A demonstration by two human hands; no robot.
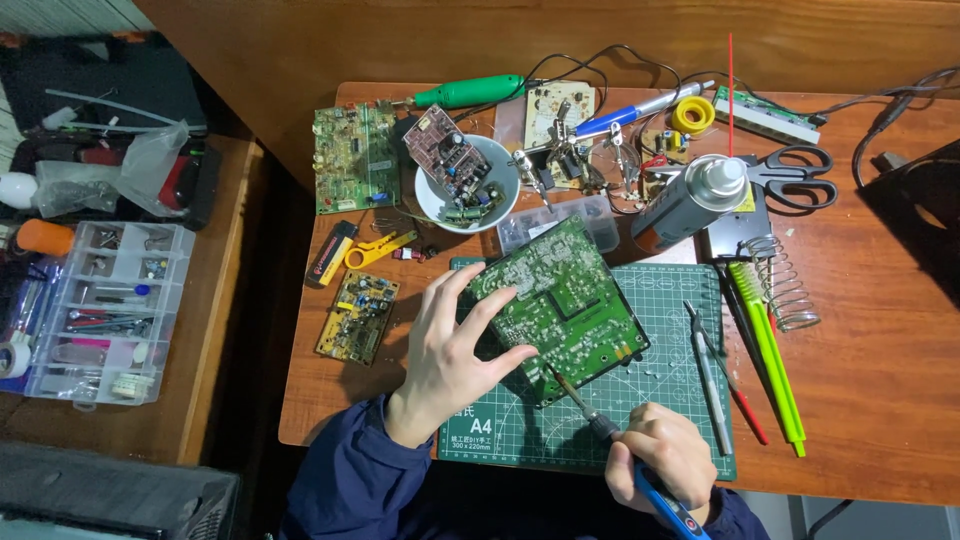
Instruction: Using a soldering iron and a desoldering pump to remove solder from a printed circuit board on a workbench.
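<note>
Head camera, looking straight down: a reddish-brown wooden table [880,400] crowded with electronics repair gear, set against a wooden wall panel at the top edge. A green cutting mat [680,420] lies at the near centre of the table.

On the mat sits a large green circuit board [565,300], tilted diagonally, solder side up. The left hand [455,350] grips its left edge, thumb and fingers closed on the board. The right hand [665,455] is wrapped around a blue-handled soldering iron [610,435], whose tip touches the board's near edge. Both arms wear dark blue sleeves.

Behind the board stands a white bowl [432,200] holding a small brown circuit board and loose parts. Left of the bowl lies another green board [350,160]; a small yellow board [358,317] lies nearer, left of the mat. A grey spray can [690,200] lies on its side right of centre, with black scissors [795,178] beside it. A coiled metal iron stand [785,285] and 2 green pens [770,350] rest at the mat's right edge. Tweezers [705,370] lie on the mat.

To the left, a lower wooden side surface [225,300] holds a clear compartment box [100,310] of small parts. The lighting is dim.
</note>
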